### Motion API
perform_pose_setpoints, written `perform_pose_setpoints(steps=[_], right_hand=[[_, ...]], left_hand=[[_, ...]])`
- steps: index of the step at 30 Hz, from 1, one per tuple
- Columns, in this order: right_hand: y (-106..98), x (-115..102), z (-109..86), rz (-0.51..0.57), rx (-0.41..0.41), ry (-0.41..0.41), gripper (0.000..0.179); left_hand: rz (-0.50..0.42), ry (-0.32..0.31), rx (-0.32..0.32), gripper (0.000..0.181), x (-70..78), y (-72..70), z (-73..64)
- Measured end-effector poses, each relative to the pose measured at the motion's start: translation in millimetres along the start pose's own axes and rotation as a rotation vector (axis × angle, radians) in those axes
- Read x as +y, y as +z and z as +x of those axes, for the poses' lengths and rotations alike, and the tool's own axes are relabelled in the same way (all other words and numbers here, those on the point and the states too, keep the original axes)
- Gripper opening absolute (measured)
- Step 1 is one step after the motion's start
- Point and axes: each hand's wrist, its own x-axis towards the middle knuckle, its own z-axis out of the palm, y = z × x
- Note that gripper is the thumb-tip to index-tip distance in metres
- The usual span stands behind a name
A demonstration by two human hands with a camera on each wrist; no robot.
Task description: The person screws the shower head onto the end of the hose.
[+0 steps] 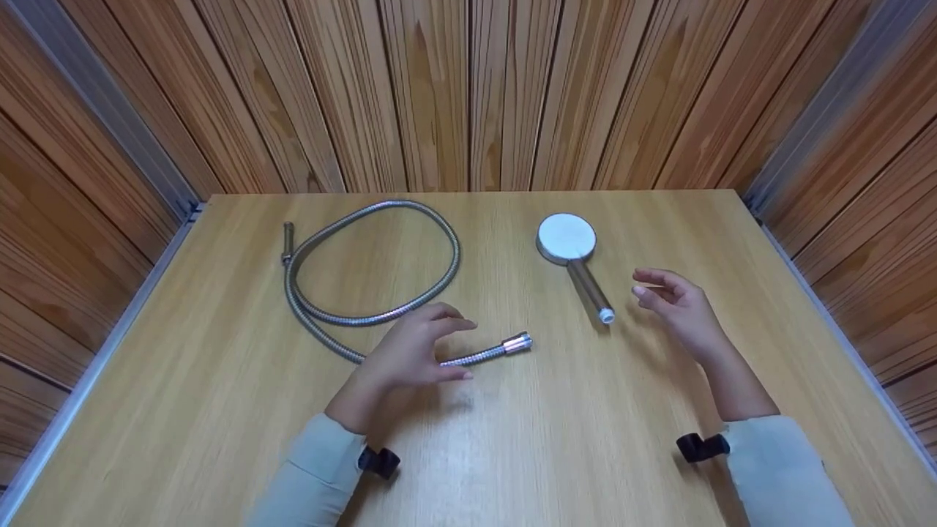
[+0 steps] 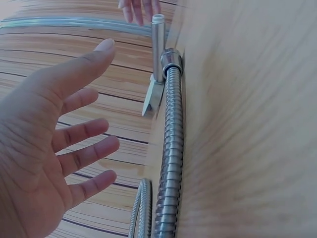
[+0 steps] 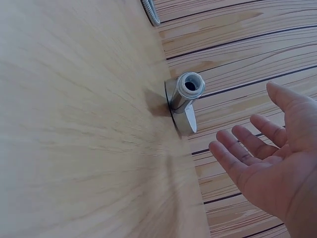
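A flexible metal shower hose (image 1: 457, 252) lies looped on the left half of the table. Over its near stretch hovers my left hand (image 1: 413, 348), fingers and thumb apart, with a gap to the hose in the left wrist view. The hose's chrome end fitting (image 1: 517, 342) points right, beyond my fingertips. To the right lies a shower head (image 1: 567, 238), white face up, its handle slanting toward me and ending in a white threaded tip (image 1: 606, 315). My right hand (image 1: 681, 307) is held just right of that handle, fingers loosely bent, touching nothing.
The wooden table (image 1: 219, 439) carries these things. Wood-plank walls (image 1: 432, 95) rise behind it and at both sides, with metal rails along the side edges. The hose's other end (image 1: 288, 238) lies at the far left. Small black devices (image 1: 379, 462) sit at both wrists.
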Motion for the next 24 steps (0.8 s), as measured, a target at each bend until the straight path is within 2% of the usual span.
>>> perform_pose_setpoints(steps=[4,10,17,24], right_hand=[[3,0,4.6,0.050,-0.009,0.034,0.059],[8,2,15.9,0.104,-0.028,0.122,0.064],[16,7,28.5,0.261,-0.064,0.197,0.068],[26,13,40.2,0.277,-0.084,0.271,0.072]], left_hand=[[-0.059,-0.019,-0.011,0.056,-0.1,2.3,2.6],[-0.154,-0.095,-0.034,0.052,-0.6,6.3,7.7],[-0.270,-0.171,-0.069,0.053,0.6,11.4,14.3],[-0.333,-0.201,-0.079,0.051,-1.3,18.0,17.6]])
